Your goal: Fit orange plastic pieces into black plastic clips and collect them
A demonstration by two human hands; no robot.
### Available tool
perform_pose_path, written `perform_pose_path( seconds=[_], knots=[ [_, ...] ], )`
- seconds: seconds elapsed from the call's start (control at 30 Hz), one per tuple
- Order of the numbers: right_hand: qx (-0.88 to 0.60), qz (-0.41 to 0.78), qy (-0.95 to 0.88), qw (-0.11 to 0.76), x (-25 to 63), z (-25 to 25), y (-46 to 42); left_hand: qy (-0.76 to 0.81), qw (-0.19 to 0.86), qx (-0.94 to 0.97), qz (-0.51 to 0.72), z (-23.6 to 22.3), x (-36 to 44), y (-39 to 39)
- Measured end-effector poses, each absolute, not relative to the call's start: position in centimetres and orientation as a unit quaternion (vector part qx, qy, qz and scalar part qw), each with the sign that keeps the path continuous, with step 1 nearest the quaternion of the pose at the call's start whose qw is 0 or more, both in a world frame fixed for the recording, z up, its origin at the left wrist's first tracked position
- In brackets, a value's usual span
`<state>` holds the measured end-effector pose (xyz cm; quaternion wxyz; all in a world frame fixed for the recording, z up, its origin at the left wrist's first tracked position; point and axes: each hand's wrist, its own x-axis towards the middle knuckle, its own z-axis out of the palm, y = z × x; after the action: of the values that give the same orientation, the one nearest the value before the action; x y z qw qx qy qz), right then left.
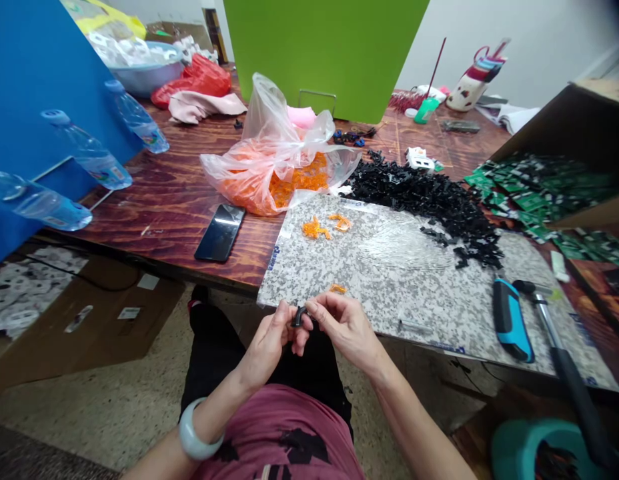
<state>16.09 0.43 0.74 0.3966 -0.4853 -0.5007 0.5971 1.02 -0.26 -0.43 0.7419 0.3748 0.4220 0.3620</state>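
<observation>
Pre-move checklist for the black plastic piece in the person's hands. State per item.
1. Grip: ok. The black plastic piece is pinched between the fingers of the left hand and the right hand.
2. Piece's exact shape: cannot tell, the fingers hide most of it.
3. Loose orange plastic pieces: ok, they lie on the granite-pattern board, one close to the hands.
4. Pile of black plastic pieces: ok, within reach across the board.
5. Long-handled tool: not ok, its handle overhangs the board's edge.
6. Phone: ok, off the board on the wooden table.
</observation>
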Motion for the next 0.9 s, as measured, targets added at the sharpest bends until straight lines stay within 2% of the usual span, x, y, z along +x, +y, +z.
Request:
perform_pose_path(
  seconds=[0.1,0.3,0.5,0.73,0.9],
  knots=[
    [-0.496,0.59,-0.501,0.394,16.1,0.7,0.3,0.41,0.757,0.363,0.356,-0.4,1.1,-0.2],
    [-0.559,0.504,-0.536,0.381,15.8,0.8,0.1,0.425,0.752,0.352,0.36,-0.6,1.4,-0.1],
    [-0.532,0.513,-0.556,0.38,16.4,0.3,0.6,0.435,0.758,0.322,0.364,-0.2,1.6,0.1],
    [-0.598,0.39,-0.563,0.416,19.3,0.4,1.2,0.435,0.778,0.275,0.361,-0.3,1.4,0.5],
    [-0.6,0.387,-0.569,0.407,19.6,0.2,0.8,0.438,0.782,0.262,0.357,-0.2,1.3,0.6]
  ],
)
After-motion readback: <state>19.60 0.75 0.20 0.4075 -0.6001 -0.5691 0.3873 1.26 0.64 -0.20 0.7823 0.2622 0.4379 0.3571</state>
